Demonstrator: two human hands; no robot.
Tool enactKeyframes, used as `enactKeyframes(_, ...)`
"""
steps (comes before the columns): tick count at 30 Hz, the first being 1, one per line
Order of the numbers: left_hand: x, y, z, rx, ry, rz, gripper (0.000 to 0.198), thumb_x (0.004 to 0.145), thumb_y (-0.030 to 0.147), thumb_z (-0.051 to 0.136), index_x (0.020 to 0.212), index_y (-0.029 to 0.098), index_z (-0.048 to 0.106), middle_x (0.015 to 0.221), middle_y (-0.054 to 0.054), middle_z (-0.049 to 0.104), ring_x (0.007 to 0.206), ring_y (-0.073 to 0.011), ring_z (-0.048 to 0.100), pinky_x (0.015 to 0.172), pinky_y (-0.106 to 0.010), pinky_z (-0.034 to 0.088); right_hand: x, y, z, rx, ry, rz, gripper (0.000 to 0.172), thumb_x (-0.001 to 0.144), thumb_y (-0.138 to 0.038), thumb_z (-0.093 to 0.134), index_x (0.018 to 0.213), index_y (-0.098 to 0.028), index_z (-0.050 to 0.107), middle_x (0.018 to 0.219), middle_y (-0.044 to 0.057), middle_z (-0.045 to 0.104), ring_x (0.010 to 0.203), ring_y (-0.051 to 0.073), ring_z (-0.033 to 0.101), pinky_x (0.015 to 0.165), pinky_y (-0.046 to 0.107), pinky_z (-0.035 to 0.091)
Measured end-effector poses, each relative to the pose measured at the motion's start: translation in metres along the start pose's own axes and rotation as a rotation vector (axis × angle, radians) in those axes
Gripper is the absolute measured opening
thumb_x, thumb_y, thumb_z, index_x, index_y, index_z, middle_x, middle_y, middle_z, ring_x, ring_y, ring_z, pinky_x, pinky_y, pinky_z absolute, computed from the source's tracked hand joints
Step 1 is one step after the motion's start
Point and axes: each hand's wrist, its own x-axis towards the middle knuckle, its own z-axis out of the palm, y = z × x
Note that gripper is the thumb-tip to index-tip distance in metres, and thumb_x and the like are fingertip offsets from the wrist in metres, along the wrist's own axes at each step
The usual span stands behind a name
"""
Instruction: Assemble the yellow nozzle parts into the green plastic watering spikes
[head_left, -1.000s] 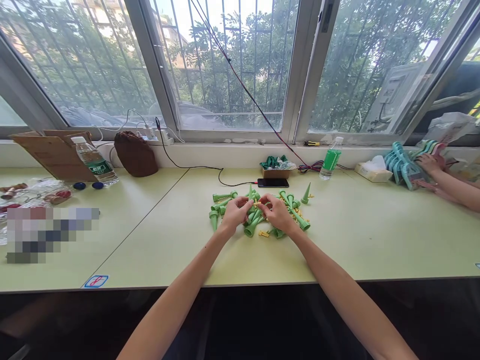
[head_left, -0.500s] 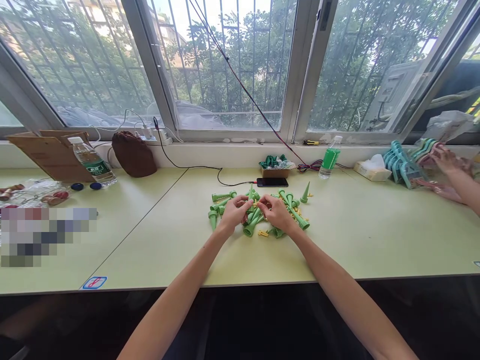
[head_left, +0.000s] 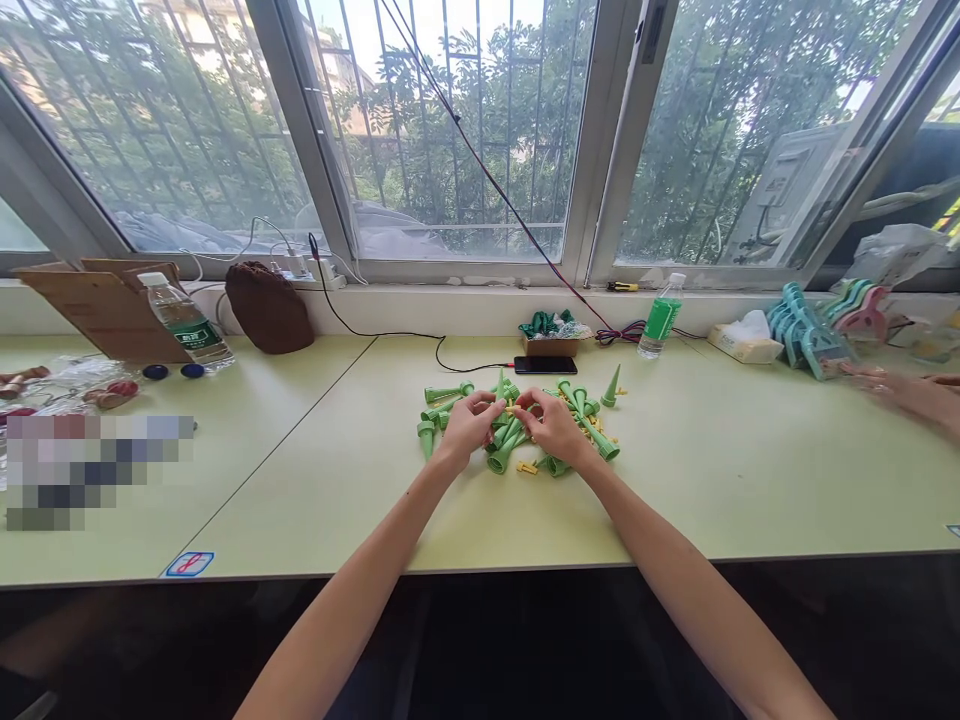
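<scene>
Cone [head_left: 501, 384], green, point up — pinched in left hand [head_left: 470, 424]; peg [head_left: 511, 407], yellow, at cone's three o'clock — pinched in right hand [head_left: 553, 424]; loose cones [head_left: 427, 437] around both; phone [head_left: 546, 366] at one o'clock.

Here's a slim green cone [head_left: 501, 386], tip up at the fingertips of the left hand [head_left: 470, 425], and right beside it a small yellow piece [head_left: 511, 407] in the pinch of the right hand [head_left: 553, 426]! Around them, more green cones [head_left: 498, 461] sprawl every which way, yellow bits [head_left: 622, 391] scattered among them. One cone [head_left: 612, 388] stands upright, far right; a loose yellow piece [head_left: 526, 467] lies out front!
</scene>
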Motion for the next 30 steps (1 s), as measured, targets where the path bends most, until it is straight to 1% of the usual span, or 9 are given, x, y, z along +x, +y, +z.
enactKeyframes(4,-0.0004,0.0002,-0.0009,-0.009,-0.012,-0.007,0.038,0.069,0.044,0.076,0.091,0.018,0.058,0.059,0.005,0.053,0.034,-0.0046,0.04,0.034,-0.02,0.029,0.0004,0.0009,0.0002,-0.007,-0.006,0.005,0.017,0.088,-0.036,0.054,0.085,-0.02,0.055,0.08,0.003,0.064,0.058,0.013,0.055,0.054,0.026,0.042)
enactKeyframes(9,-0.0014,0.0012,-0.0019,0.002,-0.027,-0.006,0.036,0.07,0.045,0.074,0.088,0.018,0.057,0.057,0.006,0.05,0.033,-0.004,0.037,0.032,-0.019,0.024,-0.0001,-0.0023,-0.0007,-0.014,-0.009,0.013,0.016,0.087,-0.035,0.054,0.083,-0.02,0.055,0.073,0.001,0.062,0.057,0.014,0.054,0.055,0.026,0.041)
enactKeyframes(16,-0.0028,0.0037,-0.0019,0.026,-0.017,0.003,0.033,0.072,0.042,0.072,0.09,0.019,0.058,0.062,0.005,0.053,0.034,-0.004,0.038,0.032,-0.019,0.025,0.0002,-0.0023,-0.0009,-0.028,-0.01,0.006,0.016,0.088,-0.033,0.054,0.081,-0.02,0.056,0.07,0.001,0.062,0.057,0.014,0.053,0.056,0.026,0.04)
enactKeyframes(25,-0.001,-0.0014,-0.0022,0.153,0.023,0.179,0.035,0.075,0.048,0.068,0.093,0.019,0.061,0.076,0.001,0.058,0.037,-0.0031,0.038,0.035,-0.02,0.033,0.0006,0.0006,-0.0008,-0.048,0.003,-0.015,0.016,0.088,-0.034,0.054,0.082,-0.019,0.057,0.073,0.001,0.061,0.06,0.014,0.053,0.057,0.026,0.039)
enactKeyframes(30,0.0013,-0.0052,-0.003,0.261,0.071,0.267,0.035,0.076,0.049,0.065,0.094,0.018,0.065,0.081,-0.001,0.063,0.042,-0.0045,0.042,0.039,-0.02,0.036,0.0006,-0.001,-0.0008,-0.028,-0.005,0.001,0.016,0.088,-0.034,0.054,0.081,-0.02,0.056,0.068,0.0,0.06,0.057,0.014,0.052,0.056,0.026,0.04)
